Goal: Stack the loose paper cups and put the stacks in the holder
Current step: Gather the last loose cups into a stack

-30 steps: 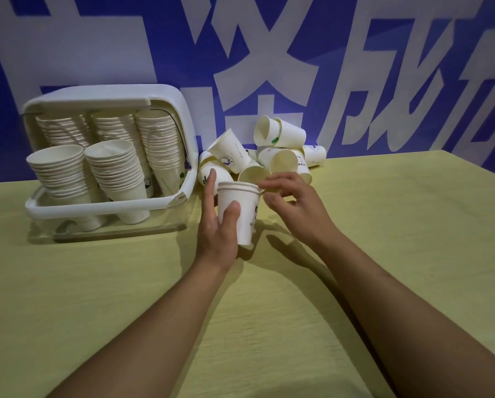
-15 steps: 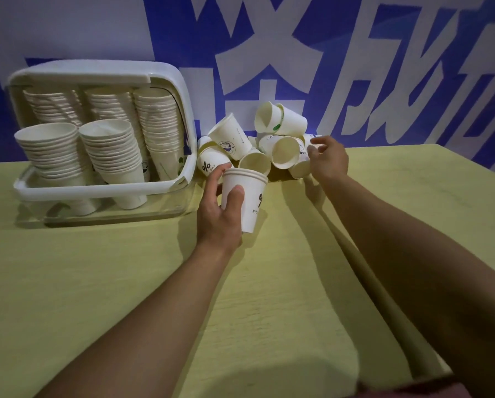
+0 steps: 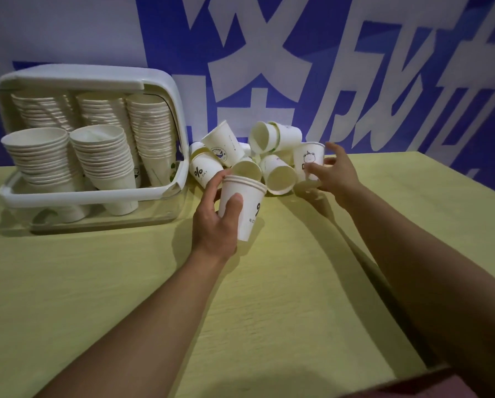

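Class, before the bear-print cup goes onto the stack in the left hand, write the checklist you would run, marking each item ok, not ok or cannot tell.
1. Left hand grips the short stack upright: ok.
2. Stack mouth open and facing up: ok.
3. Right hand has firm hold of the bear-print cup: cannot tell; fingers touch it, the grip looks loose.
4. Bear-print cup upright, mouth up: ok.
5. Cup clear of the loose pile: not ok; it stands against a tipped cup.
6. Room in the holder: cannot tell.
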Tool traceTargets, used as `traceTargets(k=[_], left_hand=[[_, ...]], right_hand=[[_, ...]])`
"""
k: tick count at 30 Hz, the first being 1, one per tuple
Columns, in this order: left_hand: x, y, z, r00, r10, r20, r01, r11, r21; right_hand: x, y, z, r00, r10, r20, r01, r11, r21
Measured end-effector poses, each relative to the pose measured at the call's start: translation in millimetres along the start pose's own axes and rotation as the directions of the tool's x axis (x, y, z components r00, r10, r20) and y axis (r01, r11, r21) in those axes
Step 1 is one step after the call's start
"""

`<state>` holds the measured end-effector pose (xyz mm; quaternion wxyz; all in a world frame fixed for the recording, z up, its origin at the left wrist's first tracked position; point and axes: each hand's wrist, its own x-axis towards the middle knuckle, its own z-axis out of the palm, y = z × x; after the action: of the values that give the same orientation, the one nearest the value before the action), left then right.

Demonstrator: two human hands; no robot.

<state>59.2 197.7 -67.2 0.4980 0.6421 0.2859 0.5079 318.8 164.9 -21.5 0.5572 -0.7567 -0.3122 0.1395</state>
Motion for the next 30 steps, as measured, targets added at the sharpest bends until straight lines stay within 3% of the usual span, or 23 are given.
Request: traceTargets(k=[6,11,19,21,23,26,28,30], left_hand=[[-9,4,2,0.962,0.082,0.262,-0.113,0.988,0.107],[-8,3,3,0.961,0.068,0.27,-0.103,0.988,0.118],[1,-1,1,0.991,0.06,0.12,-0.068,0.995,0.066],[1,-1,2,0.989,0.048,0.142,-0.055,0.997,0.046],[1,-1,3,0.99,0.046,0.133,-0.05,0.999,0.02],[1,-2,3,0.994,0.052,0.099,-0.053,0.998,0.014],[0,0,4,0.992,0.053,0.111,-0.056,0.998,0.022],[-1,0,4,0.991,0.056,0.119,-0.06,0.998,0.027]], right_hand=[[-68,-9,-7,0.979,-0.199,-0.055,0.206,0.939,0.275],[-100,-26,15,0.95,-0.305,0.062,0.257,0.882,0.394],[-108,-11,36,0.861,-0.46,0.217,0.439,0.888,0.139],[-106,-12,33,0.859,-0.492,0.145,0.48,0.871,0.107],[-98,-10,28,0.865,-0.5,-0.046,0.502,0.865,0.029],[-70,-3,15,0.86,-0.392,-0.327,0.391,0.918,-0.072],[-51,6,6,0.9,-0.32,-0.295,0.275,0.943,-0.185],[-37,19,-1,0.956,-0.252,-0.147,0.182,0.908,-0.378]])
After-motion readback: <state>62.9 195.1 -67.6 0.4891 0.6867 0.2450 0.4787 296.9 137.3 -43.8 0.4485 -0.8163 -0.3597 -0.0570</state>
